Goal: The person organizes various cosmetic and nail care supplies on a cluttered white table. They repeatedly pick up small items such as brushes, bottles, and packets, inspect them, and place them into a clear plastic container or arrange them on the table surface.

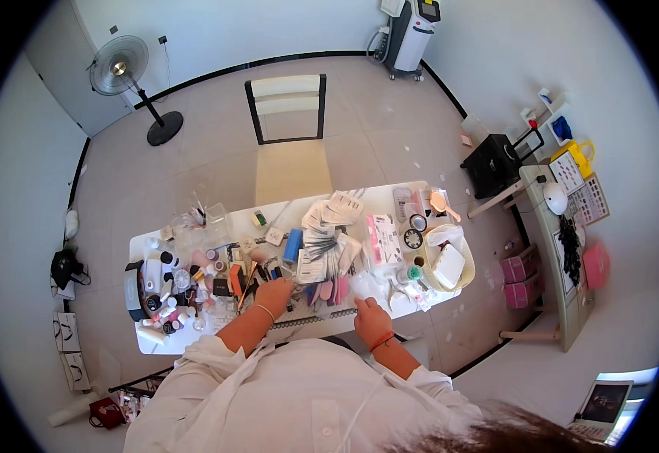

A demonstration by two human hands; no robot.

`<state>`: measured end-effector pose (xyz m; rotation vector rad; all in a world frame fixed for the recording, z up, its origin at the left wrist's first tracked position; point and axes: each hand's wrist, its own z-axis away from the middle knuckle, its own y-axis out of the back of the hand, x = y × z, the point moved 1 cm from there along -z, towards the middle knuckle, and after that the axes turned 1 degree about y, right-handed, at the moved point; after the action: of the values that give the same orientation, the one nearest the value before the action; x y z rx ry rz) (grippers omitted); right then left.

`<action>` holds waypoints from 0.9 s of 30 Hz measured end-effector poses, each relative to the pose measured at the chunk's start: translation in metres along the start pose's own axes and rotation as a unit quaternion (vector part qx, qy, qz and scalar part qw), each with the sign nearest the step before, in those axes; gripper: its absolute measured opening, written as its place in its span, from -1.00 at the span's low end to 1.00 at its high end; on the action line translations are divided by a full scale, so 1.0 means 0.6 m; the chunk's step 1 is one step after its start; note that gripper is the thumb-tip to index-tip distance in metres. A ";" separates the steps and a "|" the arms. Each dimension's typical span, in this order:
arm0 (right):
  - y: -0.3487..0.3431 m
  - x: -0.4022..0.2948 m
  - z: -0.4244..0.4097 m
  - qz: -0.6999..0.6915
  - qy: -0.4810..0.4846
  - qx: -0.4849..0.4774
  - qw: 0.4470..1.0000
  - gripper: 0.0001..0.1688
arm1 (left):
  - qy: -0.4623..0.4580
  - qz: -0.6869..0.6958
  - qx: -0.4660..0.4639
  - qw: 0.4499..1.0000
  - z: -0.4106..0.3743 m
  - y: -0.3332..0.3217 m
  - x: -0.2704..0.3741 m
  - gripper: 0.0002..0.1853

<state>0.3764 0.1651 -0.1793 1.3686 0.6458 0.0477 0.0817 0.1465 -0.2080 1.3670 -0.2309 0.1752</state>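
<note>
My left hand [273,295] reaches over the middle of the white table [307,333], beside small dark cosmetic items; whether it holds one is hidden. My right hand [372,320] is at the near table edge with its fingers curled, and its grip cannot be made out. Between the hands lie several pink and purple nail files [327,290]. Beyond them are fanned stacks of printed packets [329,226] and a blue roll [292,246]. An orange-and-black block [236,279] and a makeup brush [257,256] lie left of my left hand. Metal nippers [398,293] rest near my right hand.
Bottles and jars crowd the table's left side around a grey-and-white device [135,291]. At the right stand a pink-and-white box [385,239] and a cream basket [466,272]. A chair [292,170] stands across the table, a fan [119,69] behind at left, a side table [556,306] at right.
</note>
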 end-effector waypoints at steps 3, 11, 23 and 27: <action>0.002 0.000 -0.003 0.020 0.007 -0.005 1.000 -0.59 | 0.004 0.000 0.011 1.000 0.010 -0.003 0.002 -0.91; -0.003 0.000 -0.004 0.034 -0.003 -0.032 0.999 -0.57 | 0.024 0.074 -0.005 0.997 0.035 0.002 0.022 -0.78; -0.007 0.012 0.006 0.038 0.024 -0.016 0.999 -0.53 | -0.010 0.105 0.080 0.991 -0.012 0.040 0.071 -0.58; -0.002 0.015 0.007 0.012 0.024 -0.007 1.000 -0.53 | -0.012 0.082 0.058 0.995 -0.031 0.013 0.056 -0.73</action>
<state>0.3853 0.1649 -0.1836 1.3650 0.6676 0.1051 0.1132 0.1661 -0.1953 1.4661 -0.3584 0.3129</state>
